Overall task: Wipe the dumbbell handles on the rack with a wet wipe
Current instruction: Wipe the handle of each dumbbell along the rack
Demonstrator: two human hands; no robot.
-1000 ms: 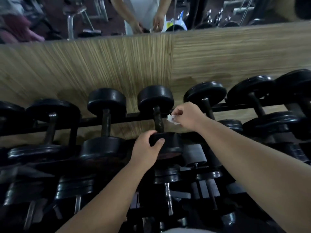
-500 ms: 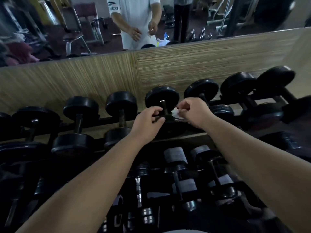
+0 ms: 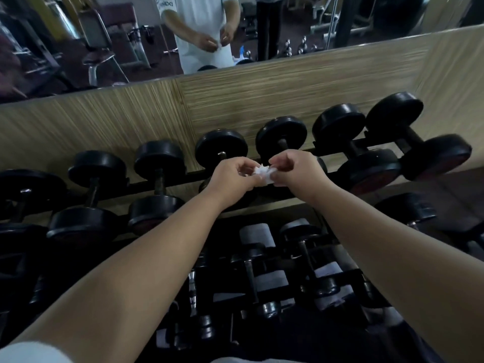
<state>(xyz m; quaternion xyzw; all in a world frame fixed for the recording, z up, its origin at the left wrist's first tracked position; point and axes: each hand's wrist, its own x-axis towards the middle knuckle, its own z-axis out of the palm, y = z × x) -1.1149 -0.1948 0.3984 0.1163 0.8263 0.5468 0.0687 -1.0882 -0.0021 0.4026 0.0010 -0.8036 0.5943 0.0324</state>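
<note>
Supporting rack (image 3: 188, 176): black frame in tiers, set against the wall and running across the lower half of the view.
Wall panel (image 3: 262, 100): wood-grain cladding directly behind the rack.
Mirror (image 3: 117, 35): above the panel; reflects gym equipment and a person in a white shirt with both hands brought together.
Upper-row dumbbells (image 3: 221, 148): black round heads, lying across the rails side by side, handles (image 3: 159, 179) pointing toward the wall.
Lower-tier dumbbells (image 3: 258, 235): grey-headed, dimly lit, beneath the forearms.
Left hand (image 3: 233, 176): fingers curled, pinching the left edge of the wipe.
Right hand (image 3: 298, 171): fingers curled, pinching the right edge.
Wet wipe (image 3: 263, 174): small, white, crumpled, held between both hands in front of the upper row; contact with any handle cannot be told.
</note>
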